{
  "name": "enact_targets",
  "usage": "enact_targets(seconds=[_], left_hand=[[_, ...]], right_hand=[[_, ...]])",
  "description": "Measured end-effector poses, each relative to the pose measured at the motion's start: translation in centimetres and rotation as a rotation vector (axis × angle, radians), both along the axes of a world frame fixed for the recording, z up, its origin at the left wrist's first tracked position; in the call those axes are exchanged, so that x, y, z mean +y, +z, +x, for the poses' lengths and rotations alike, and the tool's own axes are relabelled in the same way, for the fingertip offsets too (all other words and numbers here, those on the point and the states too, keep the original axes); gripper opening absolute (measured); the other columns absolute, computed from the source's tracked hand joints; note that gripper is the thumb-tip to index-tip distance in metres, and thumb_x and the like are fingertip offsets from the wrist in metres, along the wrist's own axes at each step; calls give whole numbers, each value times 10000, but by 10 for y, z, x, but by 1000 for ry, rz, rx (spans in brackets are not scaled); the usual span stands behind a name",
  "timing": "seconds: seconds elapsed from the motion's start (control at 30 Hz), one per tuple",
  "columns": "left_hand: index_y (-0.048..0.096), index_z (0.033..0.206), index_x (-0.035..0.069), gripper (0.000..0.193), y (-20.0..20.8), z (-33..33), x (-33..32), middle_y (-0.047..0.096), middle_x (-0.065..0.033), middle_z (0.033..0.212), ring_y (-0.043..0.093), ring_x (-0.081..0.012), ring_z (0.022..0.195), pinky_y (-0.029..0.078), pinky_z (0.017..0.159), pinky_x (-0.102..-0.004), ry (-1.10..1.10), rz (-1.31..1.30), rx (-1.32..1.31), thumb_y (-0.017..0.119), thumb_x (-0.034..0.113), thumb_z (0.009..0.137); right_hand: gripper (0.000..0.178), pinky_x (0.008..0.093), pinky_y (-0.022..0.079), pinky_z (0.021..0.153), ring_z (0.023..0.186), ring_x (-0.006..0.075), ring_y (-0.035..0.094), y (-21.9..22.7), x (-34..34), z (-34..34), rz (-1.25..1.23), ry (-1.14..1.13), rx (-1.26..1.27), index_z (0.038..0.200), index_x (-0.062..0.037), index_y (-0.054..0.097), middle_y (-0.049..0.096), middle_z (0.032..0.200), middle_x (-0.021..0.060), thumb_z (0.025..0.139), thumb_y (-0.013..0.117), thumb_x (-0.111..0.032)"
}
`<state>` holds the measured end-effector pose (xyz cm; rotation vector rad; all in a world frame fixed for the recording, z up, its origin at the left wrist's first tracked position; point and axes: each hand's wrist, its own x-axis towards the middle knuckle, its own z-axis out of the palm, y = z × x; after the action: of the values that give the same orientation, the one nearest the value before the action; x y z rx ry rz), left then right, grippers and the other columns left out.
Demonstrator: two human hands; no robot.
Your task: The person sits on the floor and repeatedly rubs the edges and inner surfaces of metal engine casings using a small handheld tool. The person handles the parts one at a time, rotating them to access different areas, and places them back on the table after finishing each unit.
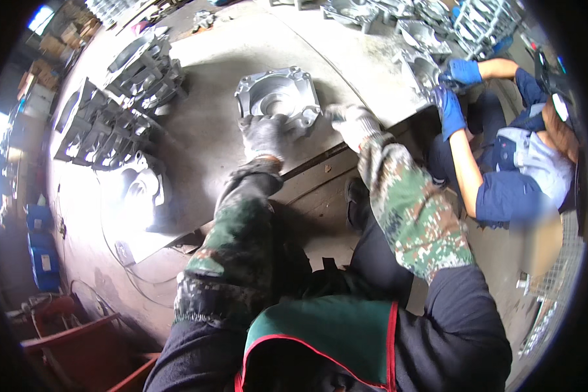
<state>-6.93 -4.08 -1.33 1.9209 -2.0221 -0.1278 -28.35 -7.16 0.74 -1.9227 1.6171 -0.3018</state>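
Note:
A silvery cast metal housing (293, 80) with a large round opening lies on the table in front of me. My left hand (262, 136), in a grey work glove, grips its near left rim with the fingers curled over the edge. Just off the casting's right side is my right hand (354, 124), in a pale glove, apart from it. Its fingers are bent together and slightly blurred; whatever they may hold is too small to make out.
Stacked castings (104, 124) stand at the left, with a single casting (144, 189) nearer me in bright light. More castings (424, 38) line the far right. A co-worker's blue-gloved hands (452, 108) handle a casting there. A red cart (78, 340) sits at lower left.

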Motion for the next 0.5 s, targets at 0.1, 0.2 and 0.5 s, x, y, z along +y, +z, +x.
enact_targets(seconds=[0.1,0.2,0.5], left_hand=[[629,1181,148,516,33,-62,7,667,-183,1080,615,-338,1055,382,1054,-470,266,64,170,683,497,803],[479,1303,64,643,40,-65,5,616,-229,1166,596,-328,1107,463,1005,-437,197,139,657,657,484,849],[415,1429,23,930,38,7,-21,582,-200,1320,551,-314,1248,427,1066,-367,413,254,601,821,435,701]], right_hand=[[285,319,507,880,966,213,659,-56,-9,-40,-213,-150,-501,1137,-136,688,705,1055,70,853,670,-132],[310,382,518,882,1007,296,662,-62,-30,-57,-449,-209,-231,1127,-100,685,696,1054,147,841,701,-220],[300,410,531,864,1009,327,660,24,-55,-13,-405,-42,597,1126,-226,699,690,1112,103,942,503,-361]])
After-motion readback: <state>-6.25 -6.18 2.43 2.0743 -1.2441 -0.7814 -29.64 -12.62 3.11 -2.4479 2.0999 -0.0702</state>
